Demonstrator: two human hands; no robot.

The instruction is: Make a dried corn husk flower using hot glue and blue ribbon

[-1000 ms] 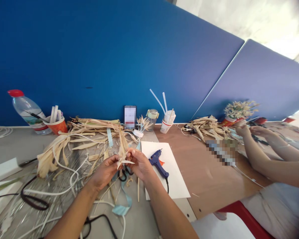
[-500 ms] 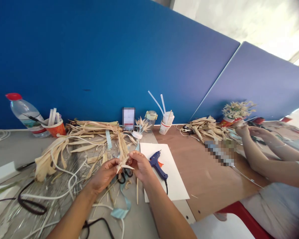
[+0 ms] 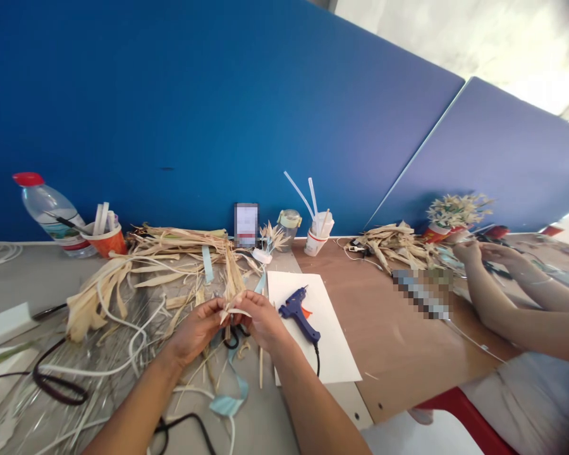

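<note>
A blue partition (image 3: 194, 95) stands behind the glue gun (image 3: 302, 316), which lies on white paper (image 3: 334, 357) over the join between a grey table (image 3: 272, 420) and a brown one (image 3: 360, 303); dry husks (image 3: 180, 240) litter the grey side, left of the gun. Just left of the gun too, I see the husk piece (image 3: 239, 311), pale, narrow and pointed, pinched in the fingertips of the left hand (image 3: 194, 332) and the right hand (image 3: 264, 319), both curled close together
</note>
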